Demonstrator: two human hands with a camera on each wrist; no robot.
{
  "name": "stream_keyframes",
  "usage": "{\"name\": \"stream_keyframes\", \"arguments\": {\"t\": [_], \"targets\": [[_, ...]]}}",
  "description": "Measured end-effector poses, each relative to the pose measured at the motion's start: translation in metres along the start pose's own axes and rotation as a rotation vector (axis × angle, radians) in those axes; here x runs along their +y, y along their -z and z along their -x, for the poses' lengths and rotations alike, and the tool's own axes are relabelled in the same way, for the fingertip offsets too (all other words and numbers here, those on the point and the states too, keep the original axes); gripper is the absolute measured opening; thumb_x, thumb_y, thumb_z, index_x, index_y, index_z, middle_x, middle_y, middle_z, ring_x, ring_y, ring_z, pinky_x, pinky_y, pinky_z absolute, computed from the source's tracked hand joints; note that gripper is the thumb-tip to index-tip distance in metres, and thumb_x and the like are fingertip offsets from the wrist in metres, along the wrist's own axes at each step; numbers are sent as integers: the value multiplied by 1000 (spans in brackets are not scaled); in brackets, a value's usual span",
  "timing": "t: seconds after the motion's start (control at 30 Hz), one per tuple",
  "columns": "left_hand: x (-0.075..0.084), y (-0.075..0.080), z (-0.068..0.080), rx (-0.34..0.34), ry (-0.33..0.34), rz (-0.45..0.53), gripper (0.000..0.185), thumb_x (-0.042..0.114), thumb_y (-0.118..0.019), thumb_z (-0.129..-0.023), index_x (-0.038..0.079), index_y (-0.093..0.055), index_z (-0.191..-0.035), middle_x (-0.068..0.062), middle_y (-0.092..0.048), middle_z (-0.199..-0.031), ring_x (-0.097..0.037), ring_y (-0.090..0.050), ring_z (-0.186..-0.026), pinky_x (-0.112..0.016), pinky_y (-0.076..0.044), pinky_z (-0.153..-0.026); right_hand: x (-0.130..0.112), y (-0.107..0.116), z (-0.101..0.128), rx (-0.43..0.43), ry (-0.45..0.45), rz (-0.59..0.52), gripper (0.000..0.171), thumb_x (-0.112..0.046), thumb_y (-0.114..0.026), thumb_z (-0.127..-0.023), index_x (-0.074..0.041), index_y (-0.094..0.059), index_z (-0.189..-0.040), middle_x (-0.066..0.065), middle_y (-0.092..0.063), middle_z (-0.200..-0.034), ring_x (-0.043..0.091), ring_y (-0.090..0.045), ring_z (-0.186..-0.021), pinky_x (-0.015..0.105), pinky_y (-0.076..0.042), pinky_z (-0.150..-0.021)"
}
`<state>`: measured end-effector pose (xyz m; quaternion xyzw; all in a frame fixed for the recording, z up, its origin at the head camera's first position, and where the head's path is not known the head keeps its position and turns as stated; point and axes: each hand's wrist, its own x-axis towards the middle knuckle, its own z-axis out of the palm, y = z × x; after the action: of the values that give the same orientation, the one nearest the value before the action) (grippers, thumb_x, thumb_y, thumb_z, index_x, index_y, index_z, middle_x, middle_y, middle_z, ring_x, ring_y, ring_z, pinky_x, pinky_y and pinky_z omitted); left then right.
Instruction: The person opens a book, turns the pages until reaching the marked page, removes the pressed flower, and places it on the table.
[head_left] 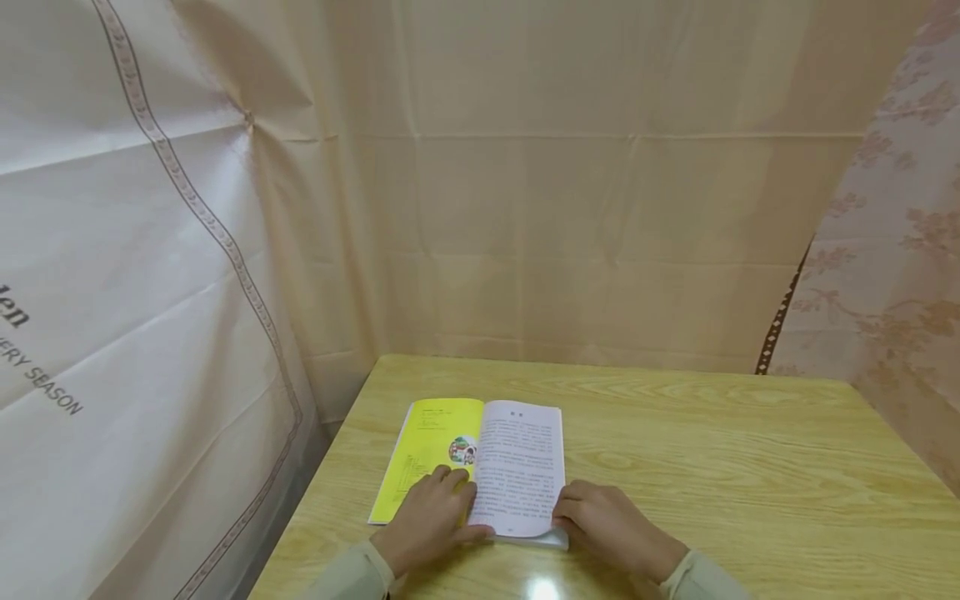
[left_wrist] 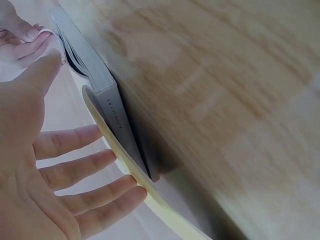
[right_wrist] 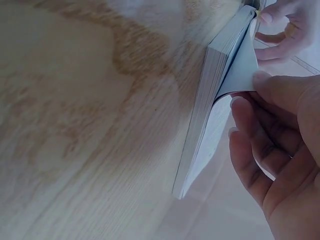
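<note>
Pinching the lower corner of the top page, the right hand [head_left: 615, 529] has it curled up off the block; the turn is begun, not completed. The left hand [head_left: 431, 518], fingers spread, presses flat on the yellow inside cover [head_left: 423, 454]. The book [head_left: 517, 467] is a thick softcover with thin matte pages, and it lies open at about 11 o'clock on the glossy wood-grain table [head_left: 750, 467]. Creased beige cloth [head_left: 585, 192] hangs behind.
</note>
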<state>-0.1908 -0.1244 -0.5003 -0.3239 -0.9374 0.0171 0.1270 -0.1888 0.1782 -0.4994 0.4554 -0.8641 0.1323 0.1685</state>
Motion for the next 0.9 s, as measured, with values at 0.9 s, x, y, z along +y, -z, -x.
{"name": "stream_keyframes", "arguments": {"t": [0.9], "targets": [[7,-1,-6,41,-41,-27,69,78,-59,-85,13,-73,-101,0,-70,-97,-19,-59,-89,-31,-53,-76,-1,11,-4,-122,-225,-315,8,-23,-79,-93,-24,-72,-89,-22,-61,-88,-4,-54,-76,19,-50,-65]]}}
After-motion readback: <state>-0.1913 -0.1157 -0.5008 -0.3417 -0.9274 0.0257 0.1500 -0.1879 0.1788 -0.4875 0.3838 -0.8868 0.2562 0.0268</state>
